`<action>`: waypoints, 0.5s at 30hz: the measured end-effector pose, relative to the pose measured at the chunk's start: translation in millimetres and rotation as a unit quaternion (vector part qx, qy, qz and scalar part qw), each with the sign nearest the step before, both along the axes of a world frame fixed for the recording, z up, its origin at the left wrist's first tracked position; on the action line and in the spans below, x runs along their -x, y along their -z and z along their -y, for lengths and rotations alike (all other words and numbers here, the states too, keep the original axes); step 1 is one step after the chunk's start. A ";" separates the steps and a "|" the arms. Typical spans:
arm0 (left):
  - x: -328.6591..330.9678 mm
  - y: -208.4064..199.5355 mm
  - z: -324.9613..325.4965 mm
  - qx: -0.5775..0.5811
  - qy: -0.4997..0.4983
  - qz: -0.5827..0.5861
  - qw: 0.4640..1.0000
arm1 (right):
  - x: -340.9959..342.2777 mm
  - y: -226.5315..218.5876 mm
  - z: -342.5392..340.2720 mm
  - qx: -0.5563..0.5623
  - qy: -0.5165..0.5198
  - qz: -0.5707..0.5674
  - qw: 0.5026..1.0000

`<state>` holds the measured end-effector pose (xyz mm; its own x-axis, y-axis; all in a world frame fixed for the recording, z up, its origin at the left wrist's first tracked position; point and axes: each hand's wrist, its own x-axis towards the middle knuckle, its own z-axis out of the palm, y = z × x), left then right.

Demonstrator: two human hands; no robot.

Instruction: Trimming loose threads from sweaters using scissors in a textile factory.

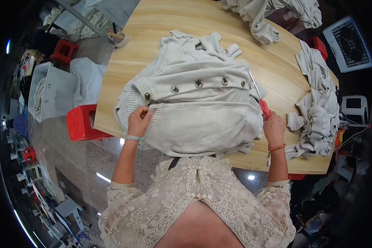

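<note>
A light grey knitted cardigan [211, 120] lies spread in front of me on the wooden table, with a row of dark round buttons along its placket. At its left side the fingers of my left hand [140, 121] are closed in a pinch on the ribbed edge, just below one button. My right hand [274, 126] is closed around the red handle of what look like scissors [264, 107]. Their long thin metal blade points up and away along the cardigan's right edge. Whether the tip touches the knit I cannot tell.
More grey knitwear [314, 99] is heaped along the table's [132, 53] right edge, and another pile [273, 16] lies at the far side. A tape roll [120, 41] sits at the far left edge. Red stools [80, 122] and a white bin [49, 93] stand to the left.
</note>
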<state>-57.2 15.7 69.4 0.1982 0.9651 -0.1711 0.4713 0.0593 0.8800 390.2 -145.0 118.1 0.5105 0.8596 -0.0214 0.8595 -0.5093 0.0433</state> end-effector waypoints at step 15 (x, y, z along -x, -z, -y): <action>-11.4 10.8 -0.7 0.002 -0.018 0.032 0.999 | 119.2 -21.5 -11.2 0.084 -0.225 -0.386 0.891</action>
